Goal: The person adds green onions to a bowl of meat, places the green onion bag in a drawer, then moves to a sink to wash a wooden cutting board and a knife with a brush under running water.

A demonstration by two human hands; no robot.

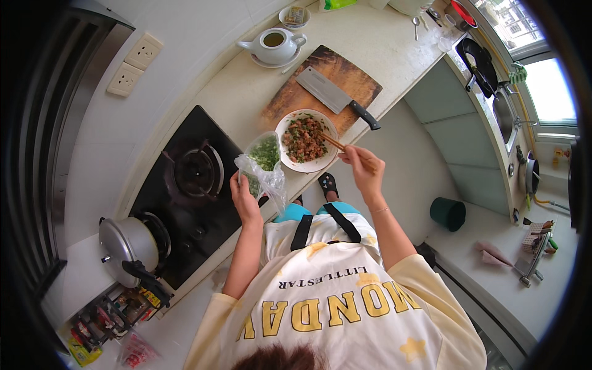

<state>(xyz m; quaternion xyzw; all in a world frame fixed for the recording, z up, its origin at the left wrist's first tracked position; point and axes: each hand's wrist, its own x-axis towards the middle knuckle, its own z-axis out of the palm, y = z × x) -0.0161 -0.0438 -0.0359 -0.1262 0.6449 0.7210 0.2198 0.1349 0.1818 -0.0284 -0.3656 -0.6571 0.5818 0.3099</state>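
Note:
My left hand (pixel 245 196) grips a clear container of chopped greens (pixel 264 155), with a crumpled plastic bag (pixel 274 181) hanging at its side. The container is tilted against the left rim of a white bowl (pixel 317 165). Inside the bowl lies minced meat mixed with green bits (pixel 305 141). My right hand (pixel 367 171) holds wooden chopsticks (pixel 336 143), whose tips reach into the meat. A cleaver (pixel 323 89) with a black handle rests on the wooden cutting board (pixel 282 99) just beyond the bowl.
A black gas cooktop (pixel 155 185) is at the left, with a metal pressure cooker (pixel 127 245) near its corner. A white teapot (pixel 274 48) stands on a plate behind the board. Farther right are a black wok (pixel 483 69) and a sink (pixel 504 115). A dark green bin (pixel 447 214) is on the floor.

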